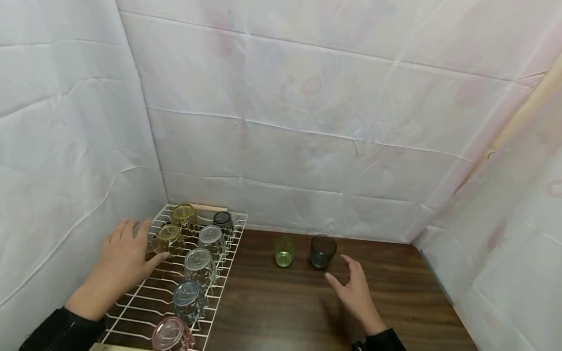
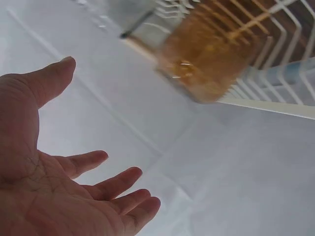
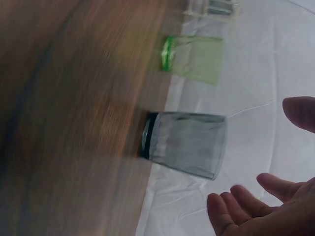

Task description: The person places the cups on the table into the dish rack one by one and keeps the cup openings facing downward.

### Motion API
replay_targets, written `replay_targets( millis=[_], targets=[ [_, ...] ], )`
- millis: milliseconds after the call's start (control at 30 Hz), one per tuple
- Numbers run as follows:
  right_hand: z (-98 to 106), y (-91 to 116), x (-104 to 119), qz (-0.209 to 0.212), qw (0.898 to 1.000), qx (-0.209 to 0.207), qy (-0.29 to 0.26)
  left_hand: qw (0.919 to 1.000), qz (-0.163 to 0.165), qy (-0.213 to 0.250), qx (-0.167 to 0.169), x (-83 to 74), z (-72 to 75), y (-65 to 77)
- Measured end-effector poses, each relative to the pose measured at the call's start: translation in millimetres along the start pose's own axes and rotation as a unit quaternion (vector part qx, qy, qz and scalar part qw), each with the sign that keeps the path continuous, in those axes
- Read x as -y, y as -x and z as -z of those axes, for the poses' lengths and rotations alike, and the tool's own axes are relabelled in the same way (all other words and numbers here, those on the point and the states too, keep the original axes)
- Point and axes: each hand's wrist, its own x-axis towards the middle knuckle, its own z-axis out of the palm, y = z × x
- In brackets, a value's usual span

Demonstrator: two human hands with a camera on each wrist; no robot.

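My left hand [image 1: 125, 261] hovers over the left side of a white wire rack [image 1: 145, 298], fingers spread and holding nothing. Nearest to it are a yellow glass [image 1: 170, 238] and, partly hidden behind the fingers, another glass [image 1: 151, 244]. In the left wrist view an amber glass [image 2: 202, 54] appears blurred beyond the palm. My right hand [image 1: 354, 291] reaches beside a dark grey glass [image 1: 322, 252] standing upright on the table, apart from it, thumb and fingers parted. A green glass [image 1: 284, 252] stands upright to the left of the grey one.
Upside-down glasses fill the rack's right side: dark [image 1: 223, 222], clear [image 1: 211, 240], another clear [image 1: 199, 267], blue [image 1: 189, 300] and pink [image 1: 171, 335]. A second yellow glass [image 1: 185, 217] sits at the back. White cloth [image 1: 285, 146] surrounds the brown table [image 1: 272, 312].
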Motion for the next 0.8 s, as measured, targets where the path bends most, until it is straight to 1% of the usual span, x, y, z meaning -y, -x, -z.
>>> replay_targets(
  millis=[67,167,333,400,467,567,600,700,800],
  targets=[
    [-2,-7,-4,0.000,1.000,0.004,0.018,0.9999,-0.011,-0.006,-0.001,-10.0,6.2,3.4],
    [-7,-17,-7,-0.001,0.999,0.015,0.041,0.9994,-0.030,-0.002,-0.013,-25.7,12.1,9.8],
    [-14,-37,-8,0.003,0.997,0.027,0.073,0.9966,-0.060,0.019,-0.054,-47.6,13.9,23.8],
    [-17,-47,-7,0.008,0.996,0.031,0.081,0.9958,-0.064,0.025,-0.060,-56.6,14.7,29.8],
    [-19,-58,-6,0.010,0.996,0.037,0.085,0.9956,-0.066,0.033,-0.058,-66.1,16.1,34.8],
    [-25,-72,-4,0.010,0.995,0.046,0.089,0.9963,-0.062,0.047,-0.037,-81.9,19.1,43.0],
    [-28,-75,-4,0.009,0.995,0.048,0.092,0.9959,-0.063,0.054,-0.035,-86.8,19.1,45.6],
    [-36,-83,-4,0.014,0.993,0.047,0.109,0.9953,-0.063,0.070,-0.023,-99.5,16.2,53.7],
    [-43,-89,-5,0.022,0.991,0.042,0.128,0.9935,-0.066,0.087,-0.030,-107.9,10.0,59.9]
  ],
)
